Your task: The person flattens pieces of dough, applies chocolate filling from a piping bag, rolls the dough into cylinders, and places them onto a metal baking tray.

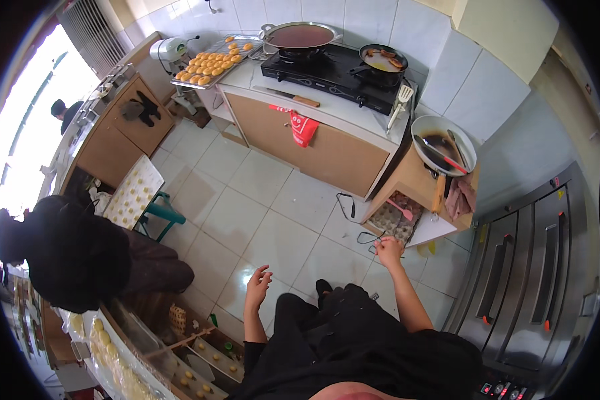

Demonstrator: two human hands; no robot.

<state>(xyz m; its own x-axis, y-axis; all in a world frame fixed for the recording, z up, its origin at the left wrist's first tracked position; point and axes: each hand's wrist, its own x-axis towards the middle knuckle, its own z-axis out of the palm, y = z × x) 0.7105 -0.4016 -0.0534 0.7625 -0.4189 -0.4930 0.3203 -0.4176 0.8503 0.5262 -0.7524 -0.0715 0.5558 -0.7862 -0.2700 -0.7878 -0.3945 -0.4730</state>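
My left hand (pixel 259 288) hangs over the tiled floor with its fingers loosely bent and apart, holding nothing. My right hand (pixel 389 251) is in front of the low wooden cabinet (pixel 423 235), its fingers curled together. Whether anything is inside them is hidden. A dark thin loop (pixel 368 238), like a cord, shows right beside those fingers; I cannot tell if they touch it. On the cabinet top stands a wide pan (pixel 439 129) with dark liquid and a red-handled utensil (pixel 455 164) in it. A pinkish-brown cloth (pixel 461 199) hangs by its edge.
A black gas stove (pixel 330 75) carries a large pot (pixel 300 37) and a frying pan (pixel 383 59). A knife (pixel 305 101) lies before it. Golden buns (pixel 210 65) fill a tray. A steel oven (pixel 527 267) stands right. A person in black (pixel 80 253) bends at left, beside a tray of dough pieces (pixel 135 192).
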